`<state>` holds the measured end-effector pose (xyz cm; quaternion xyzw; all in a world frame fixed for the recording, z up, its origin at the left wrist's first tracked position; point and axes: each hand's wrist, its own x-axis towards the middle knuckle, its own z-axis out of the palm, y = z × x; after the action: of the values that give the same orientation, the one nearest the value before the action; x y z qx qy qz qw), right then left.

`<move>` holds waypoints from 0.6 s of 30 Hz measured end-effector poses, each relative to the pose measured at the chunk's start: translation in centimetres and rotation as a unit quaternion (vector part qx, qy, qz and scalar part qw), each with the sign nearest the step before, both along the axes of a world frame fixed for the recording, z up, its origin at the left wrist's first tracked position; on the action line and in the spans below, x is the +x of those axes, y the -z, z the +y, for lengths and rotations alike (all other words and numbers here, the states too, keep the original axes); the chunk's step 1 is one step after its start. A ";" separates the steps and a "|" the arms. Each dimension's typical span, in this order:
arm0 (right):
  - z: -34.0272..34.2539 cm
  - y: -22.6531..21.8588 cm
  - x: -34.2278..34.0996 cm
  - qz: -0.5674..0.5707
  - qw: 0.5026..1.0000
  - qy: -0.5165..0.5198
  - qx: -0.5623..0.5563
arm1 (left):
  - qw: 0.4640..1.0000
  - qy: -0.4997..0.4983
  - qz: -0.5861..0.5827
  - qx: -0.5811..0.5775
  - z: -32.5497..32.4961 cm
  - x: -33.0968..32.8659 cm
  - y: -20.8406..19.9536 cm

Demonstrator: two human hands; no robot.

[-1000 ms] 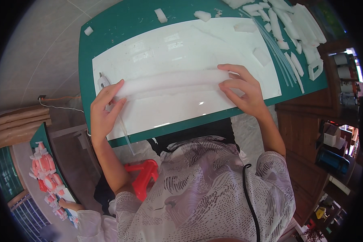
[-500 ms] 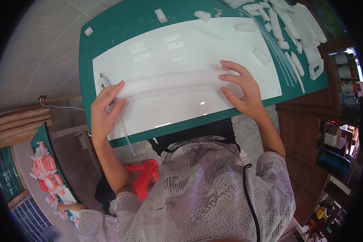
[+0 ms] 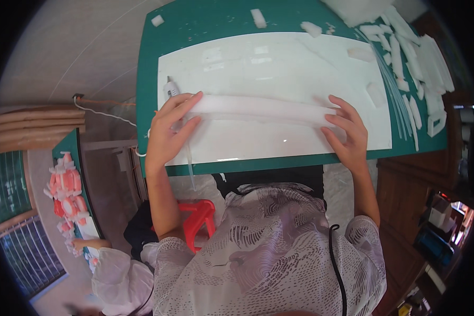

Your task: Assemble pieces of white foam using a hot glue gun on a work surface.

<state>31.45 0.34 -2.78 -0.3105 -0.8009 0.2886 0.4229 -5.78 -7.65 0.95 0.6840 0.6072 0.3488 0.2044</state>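
A long white foam roll (image 3: pixel 263 107) lies crosswise above the glossy white board (image 3: pixel 268 142). At its left end, my left hand (image 3: pixel 168 126) has the thumb on the near side and the fingers on the far side. My right hand (image 3: pixel 350 134) grips the other end the same way, its fingers somewhat spread. Just beyond my left hand rests a white glue gun (image 3: pixel 170 88), partly hidden by that hand. A translucent glue stick (image 3: pixel 190 158) sticks out below my left wrist, past the board's near edge.
The board lies on a green tabletop (image 3: pixel 152 58). Foam scraps (image 3: pixel 258 18) dot its far side; more foam pieces (image 3: pixel 397 55) and thin clear sticks (image 3: pixel 395 87) fill the right. A red stool (image 3: pixel 197 224) stands below. At left, another person (image 3: pixel 118 274) works beside pink-and-white pieces (image 3: pixel 66 181).
The whole view has shifted, so the table and both hands appear farther right. My hands still hold the foam roll by its ends, and its right end now sits slightly nearer me.
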 end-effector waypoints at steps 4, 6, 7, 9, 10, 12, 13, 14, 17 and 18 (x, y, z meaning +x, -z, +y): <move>0.2 0.7 -0.3 0.013 1.000 -0.007 -0.009 | 0.999 -0.002 -0.048 0.011 -0.2 -0.6 0.6; 0.2 0.8 -0.3 0.012 1.000 -0.007 -0.013 | 0.996 -0.004 -0.082 0.016 -0.1 -0.7 0.8; 0.2 0.9 -0.3 0.011 1.000 -0.003 -0.013 | 0.993 -0.020 -0.118 -0.008 -0.1 -0.5 0.7; 0.1 0.9 -0.3 0.009 1.000 0.001 -0.012 | 0.987 -0.035 -0.155 -0.032 0.2 -0.2 0.3; 0.1 0.9 -0.3 0.010 1.000 0.001 -0.014 | 0.985 -0.042 -0.160 -0.046 0.3 -0.2 0.2; 0.0 0.8 -0.3 0.009 1.000 0.003 -0.016 | 0.983 -0.046 -0.166 -0.061 0.5 -0.1 0.0; 0.1 0.9 -0.3 0.010 1.000 0.002 -0.013 | 0.981 -0.043 -0.180 -0.056 0.6 -0.1 0.0; 0.1 0.9 -0.3 0.010 1.000 0.001 -0.011 | 0.979 -0.041 -0.193 -0.051 0.7 0.0 0.0; 0.1 1.2 -0.3 0.025 0.999 -0.001 -0.026 | 0.974 -0.055 -0.209 -0.064 0.7 -0.2 0.3; 0.1 1.2 -0.4 0.024 0.999 0.001 -0.027 | 0.974 -0.053 -0.210 -0.066 0.7 -0.1 0.3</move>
<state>31.10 0.41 -3.96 -0.3160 -0.7818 0.3173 0.4338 -5.93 -6.99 0.66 0.5472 0.6077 0.4546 0.3531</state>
